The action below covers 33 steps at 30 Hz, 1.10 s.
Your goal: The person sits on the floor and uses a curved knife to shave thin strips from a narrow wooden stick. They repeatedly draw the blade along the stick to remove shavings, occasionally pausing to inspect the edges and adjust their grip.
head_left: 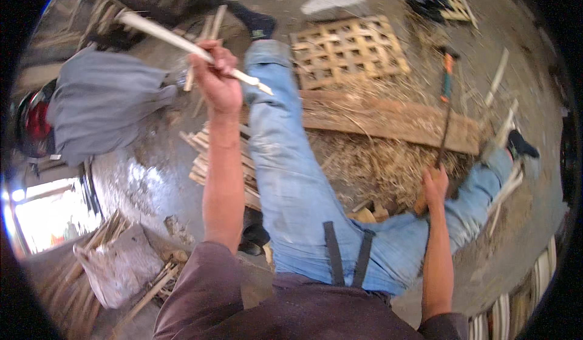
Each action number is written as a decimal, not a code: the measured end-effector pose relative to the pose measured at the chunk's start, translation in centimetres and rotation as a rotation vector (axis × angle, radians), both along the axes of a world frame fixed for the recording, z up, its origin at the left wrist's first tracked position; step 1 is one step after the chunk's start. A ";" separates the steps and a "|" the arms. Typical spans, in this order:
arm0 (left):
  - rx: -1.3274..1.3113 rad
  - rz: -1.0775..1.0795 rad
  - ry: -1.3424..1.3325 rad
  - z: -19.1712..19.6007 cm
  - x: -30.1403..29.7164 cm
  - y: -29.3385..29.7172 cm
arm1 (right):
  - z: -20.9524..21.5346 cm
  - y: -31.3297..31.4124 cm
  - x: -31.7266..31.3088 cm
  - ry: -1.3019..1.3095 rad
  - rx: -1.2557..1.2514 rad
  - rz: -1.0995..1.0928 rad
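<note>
My left hand [217, 76] is raised over my left lower leg, its fingers closed round a long pale wooden stick [161, 33]. The stick slants from the upper left down to a narrower, whittled-looking end near my knee. My right hand [433, 187] is low beside my right thigh, shut on a knife [444, 135] with a wooden handle and a long, thin dark blade pointing away from me. Just past the blade's tip is an orange and green handle [447, 79] with a dark head. Whether the blade touches it I cannot tell.
A thick wooden plank [388, 118] lies across the floor between my legs, with shavings [376, 164] around it. Beyond it is a wooden lattice [349, 51] and a pale stone-like block [333, 1]. Grey cloth [109, 103] hangs at left, above a whitish sack [120, 264] and sticks.
</note>
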<state>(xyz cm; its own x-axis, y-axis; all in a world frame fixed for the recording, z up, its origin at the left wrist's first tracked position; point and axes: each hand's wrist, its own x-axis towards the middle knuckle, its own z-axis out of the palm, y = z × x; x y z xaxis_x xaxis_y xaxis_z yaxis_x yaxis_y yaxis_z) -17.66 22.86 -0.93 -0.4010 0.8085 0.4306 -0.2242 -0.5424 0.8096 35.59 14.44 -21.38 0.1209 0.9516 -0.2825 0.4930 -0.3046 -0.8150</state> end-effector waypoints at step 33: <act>-0.182 0.096 0.212 -3.9 17.5 0.8 | 2.9 0.8 -0.8 -0.049 -0.080 -0.043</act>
<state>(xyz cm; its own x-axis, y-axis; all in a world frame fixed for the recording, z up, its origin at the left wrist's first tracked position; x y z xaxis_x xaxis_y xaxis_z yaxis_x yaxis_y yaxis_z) -0.21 23.69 -4.84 -0.3961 0.8428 0.3645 0.0053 -0.3948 0.9187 34.80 15.28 -18.51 0.1765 0.9199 -0.3502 0.5169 -0.3894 -0.7624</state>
